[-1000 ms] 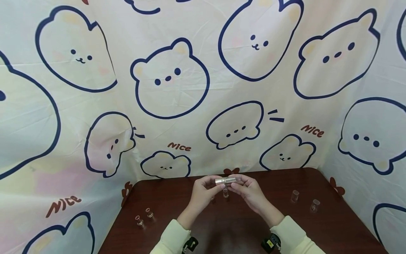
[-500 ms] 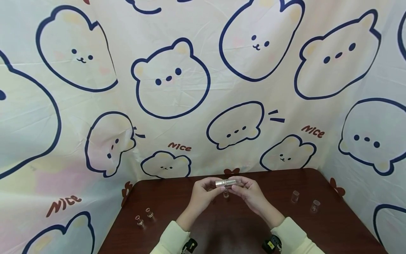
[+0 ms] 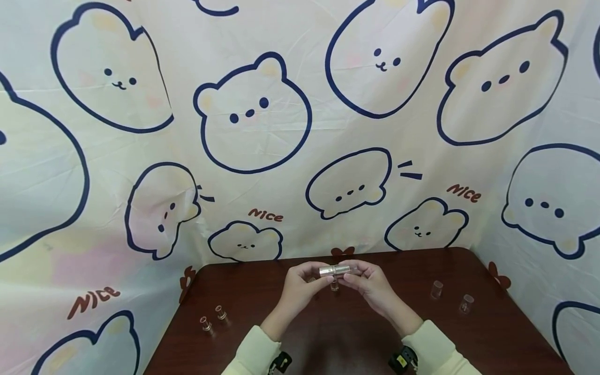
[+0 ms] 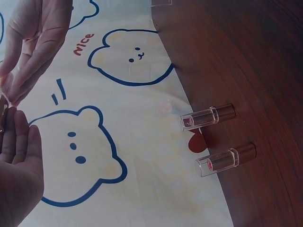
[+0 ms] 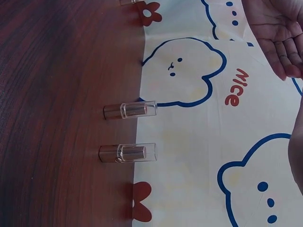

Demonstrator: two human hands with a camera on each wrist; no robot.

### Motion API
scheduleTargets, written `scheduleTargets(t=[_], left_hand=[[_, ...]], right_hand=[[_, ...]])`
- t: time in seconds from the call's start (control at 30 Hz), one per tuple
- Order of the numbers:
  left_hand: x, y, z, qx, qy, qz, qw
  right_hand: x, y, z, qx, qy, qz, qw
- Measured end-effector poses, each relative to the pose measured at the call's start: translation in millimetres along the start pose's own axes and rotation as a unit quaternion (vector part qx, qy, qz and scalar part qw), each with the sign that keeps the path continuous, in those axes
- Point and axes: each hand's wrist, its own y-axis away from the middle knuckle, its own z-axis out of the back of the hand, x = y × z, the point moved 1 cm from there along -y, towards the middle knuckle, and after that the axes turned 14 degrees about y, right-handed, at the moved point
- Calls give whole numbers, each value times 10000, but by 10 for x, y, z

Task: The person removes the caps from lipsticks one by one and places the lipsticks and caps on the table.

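Above the far middle of the table, both hands hold a silver and clear lipstick tube (image 3: 334,271) lying sideways. My left hand (image 3: 298,286) pinches its silver left end between thumb and fingers. The clear right end is in the fingers of my right hand (image 3: 370,284), partly covering it. Just below the hands stands a capped lipstick tube (image 3: 335,286); a second one beside it is mostly behind the left hand. The right wrist view shows this pair of clear-capped tubes (image 5: 137,152) upright, while the held tube is out of sight there.
Two small uncapped lipstick tubes (image 3: 205,324) stand on the left of the dark wooden table (image 3: 337,344). On the right are two clear caps (image 3: 437,289). A cloth printed with cartoon bears (image 3: 253,135) hangs behind and beside the table.
Both hands have come down very slightly with the tube and keep the same grip. The head view has shifted a little. The things on the table stay where they were.
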Motion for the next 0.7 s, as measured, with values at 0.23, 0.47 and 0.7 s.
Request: scheduleTargets(t=[0.23,0.47,0.7], left_hand=[[-3,4,-3,7,-36,4,10000],[0,5,135,-225,283,-61,9993],[1,5,256,-360,457,46,9983]], right_hand=[[5,-6,20,77,-1,106,9999],[25,18,199,-365,55,196,9991],[39,44,317,-395,168,149,9990]])
